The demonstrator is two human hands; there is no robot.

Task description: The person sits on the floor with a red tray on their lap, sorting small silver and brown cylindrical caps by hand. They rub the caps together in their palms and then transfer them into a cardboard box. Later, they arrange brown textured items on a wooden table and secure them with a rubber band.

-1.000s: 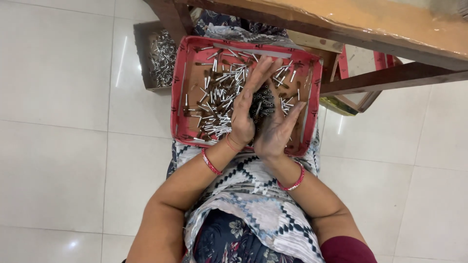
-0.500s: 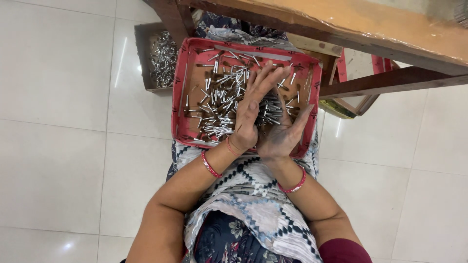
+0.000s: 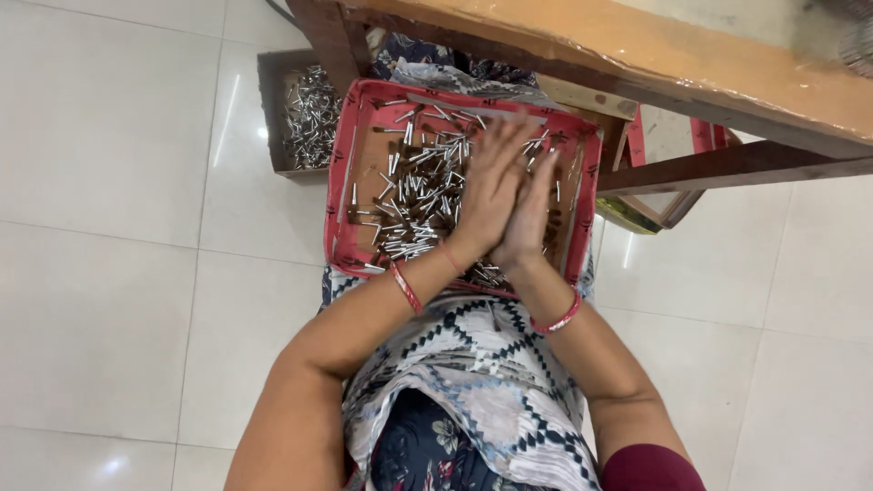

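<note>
White glossy floor tiles (image 3: 118, 182) fill the background, with a wooden table (image 3: 637, 55) edge crossing the top of the view.

A red-rimmed shallow tray (image 3: 338, 195), rectangular with a brown cardboard-coloured floor, rests on the person's lap. It holds a loose heap of small silver metal pins (image 3: 414, 195). The pins are short, slender cylinders; their long axes lie flat on the tray floor and point in mixed directions, with no common alignment. The heap is densest at the tray's centre and left of centre; a few strays lie along the left wall and near edge.

Both hands are over the tray's middle. The left hand (image 3: 486, 186) and right hand (image 3: 535, 205) are pressed together palm to palm, fingers extended and pointing toward the tray's far wall. Whether any pins are trapped between the palms cannot be told. Each wrist carries a red bangle (image 3: 406, 287).

On the floor, just beyond the tray's far left corner, stands a brown open box (image 3: 273, 100), rectangular, holding more silver pins of the same kind. Under the table to the right, another red-edged tray (image 3: 705, 136) is partly visible.
</note>
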